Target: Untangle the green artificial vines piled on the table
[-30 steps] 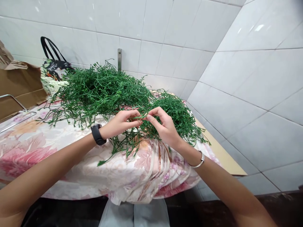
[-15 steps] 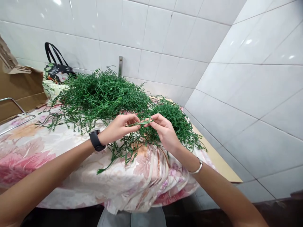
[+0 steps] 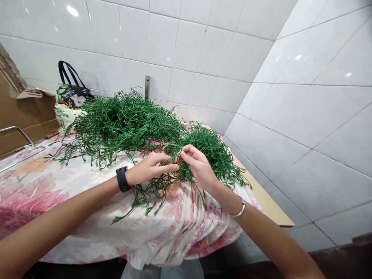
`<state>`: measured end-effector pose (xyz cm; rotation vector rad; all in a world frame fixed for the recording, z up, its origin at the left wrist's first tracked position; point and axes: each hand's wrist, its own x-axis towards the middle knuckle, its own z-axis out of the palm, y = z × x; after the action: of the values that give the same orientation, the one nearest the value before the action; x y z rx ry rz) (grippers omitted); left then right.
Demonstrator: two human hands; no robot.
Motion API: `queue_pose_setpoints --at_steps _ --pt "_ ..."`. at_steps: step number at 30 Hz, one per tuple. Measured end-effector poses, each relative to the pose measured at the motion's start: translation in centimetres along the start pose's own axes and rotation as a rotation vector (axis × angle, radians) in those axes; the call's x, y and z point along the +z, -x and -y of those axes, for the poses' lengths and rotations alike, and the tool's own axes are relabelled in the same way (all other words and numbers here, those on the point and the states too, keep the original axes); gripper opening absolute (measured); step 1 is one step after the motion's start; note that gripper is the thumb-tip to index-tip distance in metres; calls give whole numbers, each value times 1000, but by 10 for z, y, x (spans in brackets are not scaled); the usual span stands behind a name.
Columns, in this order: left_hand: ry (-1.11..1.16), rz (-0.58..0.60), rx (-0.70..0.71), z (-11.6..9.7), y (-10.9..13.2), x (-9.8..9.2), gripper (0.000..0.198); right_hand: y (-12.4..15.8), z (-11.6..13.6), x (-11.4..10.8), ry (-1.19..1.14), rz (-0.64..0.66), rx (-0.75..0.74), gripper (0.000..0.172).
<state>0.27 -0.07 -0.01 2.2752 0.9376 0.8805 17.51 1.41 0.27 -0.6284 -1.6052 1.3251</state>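
A large heap of thin green plastic sprigs (image 3: 122,120) lies on a table under a flowered cloth (image 3: 58,193). A smaller heap of sprigs (image 3: 215,149) sits to its right. My left hand (image 3: 151,168), a black watch on its wrist, pinches a green sprig (image 3: 171,155) between thumb and fingers. My right hand (image 3: 196,164), a silver bangle on its wrist, pinches the same sprig from the right. The fingertips of both hands meet just in front of the smaller heap. More loose sprigs (image 3: 139,197) trail under my left hand toward the table's front edge.
A brown cardboard box (image 3: 23,112) and a metal wire frame (image 3: 17,145) stand at the far left. A dark flowered bag (image 3: 71,91) with black handles sits behind the big heap. White tiled walls close in the back and right. The bare table edge (image 3: 270,205) shows at right.
My hands have drawn together on the sprig and sunk a little toward the smaller heap. The view has tilted slightly, so the heaps sit lower in the picture.
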Motion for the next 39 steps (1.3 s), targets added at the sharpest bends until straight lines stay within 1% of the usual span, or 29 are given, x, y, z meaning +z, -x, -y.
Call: queue_pose_setpoints --at_steps 4,7,10,13,17,21,23,24,26,28,31,35,39 --pt "13 17 2 -1 0 0 38 2 -1 2 -30 44 31 9" --pt "-36 -7 27 -1 0 1 36 3 -3 2 -28 54 55 11" --pt "-65 1 47 -1 1 0 32 4 -5 3 -39 56 89 12" --pt "-89 7 31 -2 1 -1 26 4 -6 3 -37 50 110 12" --pt "-124 -62 -3 -1 2 -2 20 4 -5 2 -20 50 138 15" --pt "-81 -81 -39 2 2 -2 19 3 -3 0 -14 83 121 13" --pt "-28 -155 -59 4 2 -2 18 4 -3 0 -32 104 109 12" --pt "1 -203 -64 5 2 -2 21 4 -3 0 -44 109 108 12" --pt "35 -270 -48 6 2 -3 32 4 -3 1 -62 104 113 11" --pt "12 -263 19 5 1 -4 34 5 -3 3 -61 89 119 10" --pt "-48 -206 101 3 2 -6 21 5 -3 3 -50 60 132 10" --pt "-21 -179 68 2 2 -6 18 4 -4 3 -76 61 147 11" --pt "15 -168 23 2 2 -5 21 5 -4 2 -95 37 145 15"
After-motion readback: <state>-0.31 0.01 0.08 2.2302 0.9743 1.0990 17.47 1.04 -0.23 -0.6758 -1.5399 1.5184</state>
